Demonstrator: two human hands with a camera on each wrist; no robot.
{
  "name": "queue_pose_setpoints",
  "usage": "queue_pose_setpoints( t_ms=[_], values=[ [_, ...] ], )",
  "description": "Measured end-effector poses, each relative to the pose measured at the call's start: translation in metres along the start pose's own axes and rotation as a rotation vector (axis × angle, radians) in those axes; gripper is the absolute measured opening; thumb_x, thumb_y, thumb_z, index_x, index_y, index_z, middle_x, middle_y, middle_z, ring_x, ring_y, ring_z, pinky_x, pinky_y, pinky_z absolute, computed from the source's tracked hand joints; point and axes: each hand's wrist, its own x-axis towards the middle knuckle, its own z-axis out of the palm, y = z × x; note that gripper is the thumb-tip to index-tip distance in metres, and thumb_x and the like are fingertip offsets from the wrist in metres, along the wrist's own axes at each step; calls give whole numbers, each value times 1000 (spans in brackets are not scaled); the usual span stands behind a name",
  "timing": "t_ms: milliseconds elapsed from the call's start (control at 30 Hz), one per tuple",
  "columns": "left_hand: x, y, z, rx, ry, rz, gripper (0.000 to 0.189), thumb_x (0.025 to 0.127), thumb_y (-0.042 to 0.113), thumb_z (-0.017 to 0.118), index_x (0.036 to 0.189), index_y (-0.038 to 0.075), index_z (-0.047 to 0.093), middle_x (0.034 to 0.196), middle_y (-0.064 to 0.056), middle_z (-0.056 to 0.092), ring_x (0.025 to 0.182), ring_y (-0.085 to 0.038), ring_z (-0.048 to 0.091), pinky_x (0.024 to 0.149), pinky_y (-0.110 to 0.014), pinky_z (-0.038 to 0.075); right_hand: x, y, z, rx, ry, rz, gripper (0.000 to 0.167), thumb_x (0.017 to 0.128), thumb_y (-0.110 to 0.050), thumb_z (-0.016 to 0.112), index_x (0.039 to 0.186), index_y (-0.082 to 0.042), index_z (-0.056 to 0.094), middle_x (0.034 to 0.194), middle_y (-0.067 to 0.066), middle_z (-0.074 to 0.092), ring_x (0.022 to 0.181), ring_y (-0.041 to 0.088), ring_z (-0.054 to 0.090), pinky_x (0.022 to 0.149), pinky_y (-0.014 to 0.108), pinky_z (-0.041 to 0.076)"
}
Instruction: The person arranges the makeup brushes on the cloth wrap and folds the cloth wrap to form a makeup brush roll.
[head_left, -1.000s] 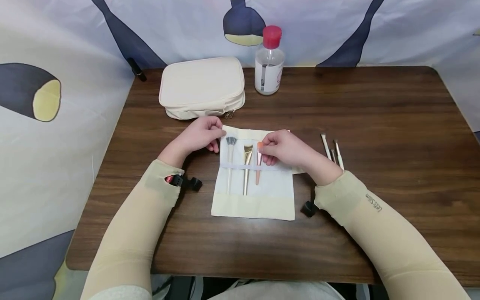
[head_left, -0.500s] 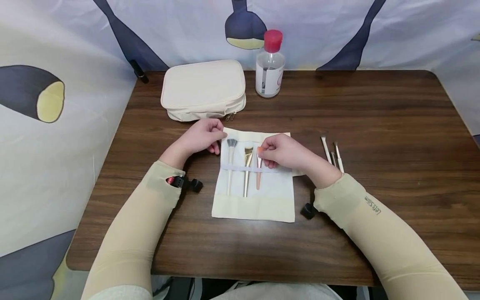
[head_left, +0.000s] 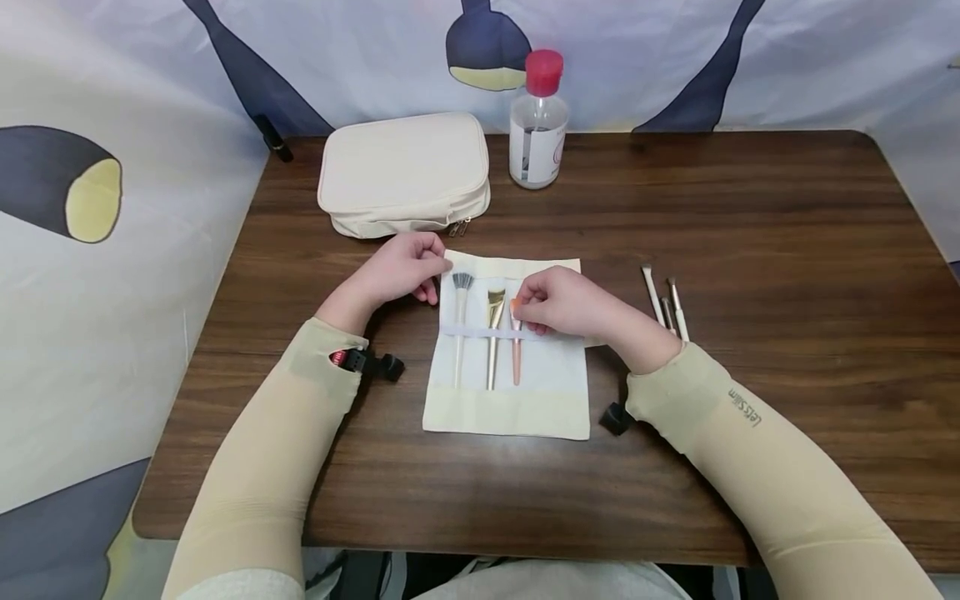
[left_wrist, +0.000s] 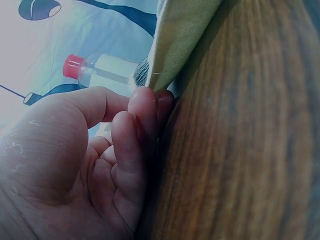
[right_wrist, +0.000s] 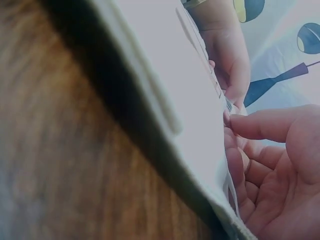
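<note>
A cream fabric brush roll point(head_left: 517, 417) lies unfolded on the table, a pale elastic band across its middle. My right hand point(head_left: 562, 300) pinches a pink makeup brush point(head_left: 517, 362) near its orange bristle end; the handle runs under the band. To its left, a gold-headed brush point(head_left: 492, 342) and a white brush with grey bristles point(head_left: 461, 321) sit under the same band. My left hand point(head_left: 408, 267) pinches the roll's upper left edge between thumb and fingers, as the left wrist view shows close up at the cloth point(left_wrist: 175, 45).
Several slim brushes point(head_left: 678, 312) lie right of the roll, partly hidden by the right forearm. Behind stand a white zipped case point(head_left: 405, 175) and a clear bottle with a red cap point(head_left: 538, 137). A black tube point(head_left: 272, 137) lies at the table's back left corner.
The right hand has moved slightly toward the person, sliding the pink brush further down under the band. The left hand stays at the roll's upper left corner.
</note>
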Motion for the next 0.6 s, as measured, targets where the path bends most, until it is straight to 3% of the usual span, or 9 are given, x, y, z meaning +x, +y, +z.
queue_pose_setpoints(
  t_ms=[267,600],
  values=[
    [-1,1,0,1,-3,-1,13,102,14,60,97,2,55,70,-7,69,54,-19,68,52,-27,55,0,-2,0,-97,12,2,12,93,-19,72,83,-13,74,61,-1,58,62,18,53,60,31,42],
    [-1,2,0,1,-1,-3,14,102,14,60,97,2,55,70,-7,68,54,-19,68,52,-27,56,1,-2,2,-117,56,-9,25,88,-17,81,95,-9,59,72,2,59,66,19,57,67,33,45]
  ],
)
